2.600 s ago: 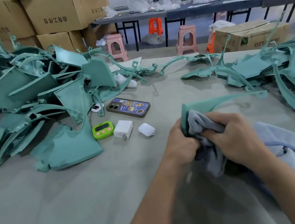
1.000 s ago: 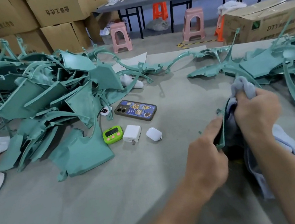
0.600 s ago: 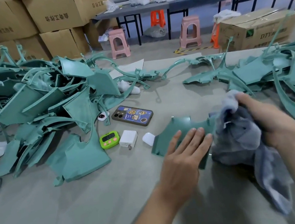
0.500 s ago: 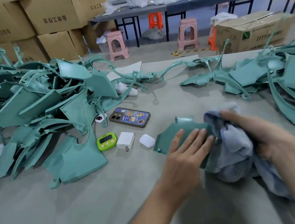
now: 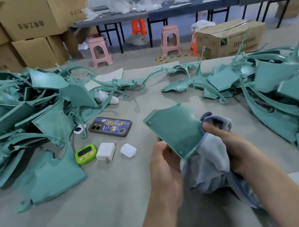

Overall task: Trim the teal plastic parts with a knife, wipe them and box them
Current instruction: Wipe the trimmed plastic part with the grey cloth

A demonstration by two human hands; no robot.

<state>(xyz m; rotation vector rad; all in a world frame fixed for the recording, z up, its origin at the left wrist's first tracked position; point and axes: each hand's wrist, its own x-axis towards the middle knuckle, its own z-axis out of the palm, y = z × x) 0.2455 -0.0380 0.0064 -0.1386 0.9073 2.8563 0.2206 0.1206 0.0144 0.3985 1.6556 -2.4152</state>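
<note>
A flat teal plastic part [image 5: 175, 129] is tilted up above the grey table [image 5: 82, 213], its broad face toward me. My left hand [image 5: 165, 170] grips its lower left edge. My right hand [image 5: 235, 148] clutches a bunched grey-blue cloth [image 5: 212, 160] against the part's right edge, thumb on top. A large heap of teal parts [image 5: 19, 123] covers the table's left side, and another pile of teal parts [image 5: 284, 94] lies at the right. No knife shows.
A phone [image 5: 110, 126], a green timer [image 5: 86, 154], a white charger [image 5: 105, 150] and a white earbud case [image 5: 128, 150] lie left of my hands. Stacked cardboard boxes [image 5: 29, 16], pink stools [image 5: 99, 51] and a carton [image 5: 231, 39] stand beyond the table. People work at far benches.
The teal part lay flat under my open left palm half a second ago; now my left hand grips its edge and holds it raised and tilted, the cloth still against its right side.
</note>
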